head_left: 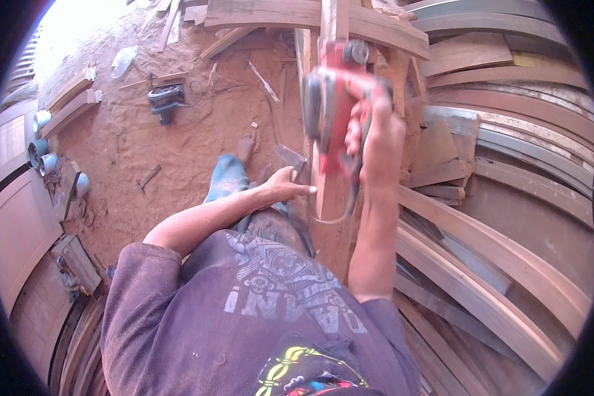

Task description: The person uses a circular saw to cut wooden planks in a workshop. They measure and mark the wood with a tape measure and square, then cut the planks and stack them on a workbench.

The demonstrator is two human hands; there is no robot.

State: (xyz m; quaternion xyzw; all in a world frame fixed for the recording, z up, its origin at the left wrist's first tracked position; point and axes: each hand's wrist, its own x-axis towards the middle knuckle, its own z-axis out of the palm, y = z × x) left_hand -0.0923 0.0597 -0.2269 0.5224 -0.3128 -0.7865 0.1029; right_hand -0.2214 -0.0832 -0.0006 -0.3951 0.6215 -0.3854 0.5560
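My right hand point(375, 135) is closed round the handle of a red electric planer point(337, 119), slightly blurred. The planer sits over a long, narrow wooden beam point(325, 198) that runs away from me. A cable loops down from the tool beside the beam. My left hand point(285, 186) is near the beam's left side, its fingers round what looks like a try square point(292, 158) with a metal blade and dark stock. One finger of that hand reaches toward the beam. Below it are my bare foot point(246, 146) and a blue trouser leg point(227, 177).
A curved timber point(264, 13) crosses at the far end of the beam. Stacked curved planks point(508, 99) fill the right side. On the dusty ground at left lie a dark power tool point(166, 102) and a hammer point(149, 177). Door-like wooden panels point(23, 231) line the left edge.
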